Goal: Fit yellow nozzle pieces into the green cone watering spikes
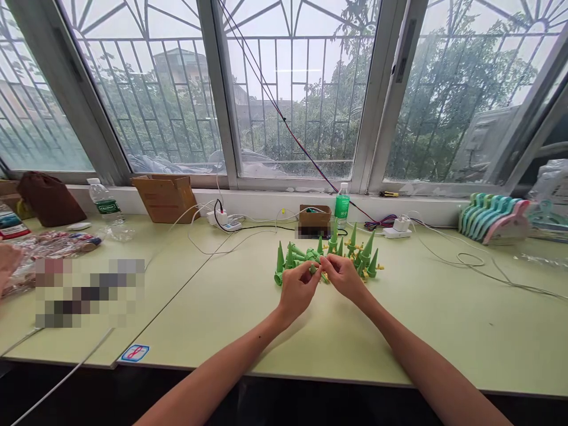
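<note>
Above the middle of the table, my left hand [298,291] is closed in a pinch around a small green plastic piece [313,269], mostly covered by the fingers. My right hand [347,278] meets it from the other side with thumb and fingers pressed together; whatever lies in that pinch is too small to tell. Just behind both hands stands a group of green plastic cones [366,251], several upright and others lying over. Small yellow pieces [379,267] are scattered among the cones, at their right side.
At the back are a small cardboard box [314,219], a green-labelled bottle [342,204] and power strips [397,231] with trailing cables. Pastel hangers [492,218] stand at the right. To the left are a larger carton [165,198], wrapped packages [57,245] and another person's hand [7,263].
</note>
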`<state>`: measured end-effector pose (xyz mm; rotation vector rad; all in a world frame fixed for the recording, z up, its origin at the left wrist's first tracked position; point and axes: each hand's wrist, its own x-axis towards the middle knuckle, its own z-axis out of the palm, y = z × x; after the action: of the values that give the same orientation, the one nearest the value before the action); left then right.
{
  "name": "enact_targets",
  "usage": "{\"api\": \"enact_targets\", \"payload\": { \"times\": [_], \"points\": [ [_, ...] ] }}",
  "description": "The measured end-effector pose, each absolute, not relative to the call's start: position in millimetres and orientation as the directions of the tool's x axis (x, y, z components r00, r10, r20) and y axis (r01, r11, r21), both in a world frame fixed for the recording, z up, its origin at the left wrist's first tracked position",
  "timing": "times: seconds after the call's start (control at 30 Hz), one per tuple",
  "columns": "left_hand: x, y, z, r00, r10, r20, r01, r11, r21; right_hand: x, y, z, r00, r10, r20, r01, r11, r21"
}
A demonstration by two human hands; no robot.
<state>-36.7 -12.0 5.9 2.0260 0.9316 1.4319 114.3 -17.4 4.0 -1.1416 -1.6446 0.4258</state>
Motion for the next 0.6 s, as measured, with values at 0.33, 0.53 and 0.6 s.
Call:
{"api": "enact_targets", "payload": {
  "times": [0.33, 0.53, 0.6],
  "points": [
    [-36.8, -12.0, 4.8, 0.220, 0.788, 0.575, 0.228, -0.615, 0.755, 115.4, -17.8, 4.3, -0.027, 0.864, 0.502, 0.401, 0.470, -0.786],
    [-37.0, -12.0, 3.9, 0.231, 0.784, 0.576, 0.246, -0.620, 0.745, 116.3, -17.2, 4.0, -0.041, 0.865, 0.500, 0.443, 0.464, -0.767],
    [-36.7, -12.3, 4.2, 0.227, 0.778, 0.586, 0.252, -0.628, 0.736, 116.8, -16.8, 3.6, -0.049, 0.867, 0.496, 0.451, 0.462, -0.764]
  ]
}}
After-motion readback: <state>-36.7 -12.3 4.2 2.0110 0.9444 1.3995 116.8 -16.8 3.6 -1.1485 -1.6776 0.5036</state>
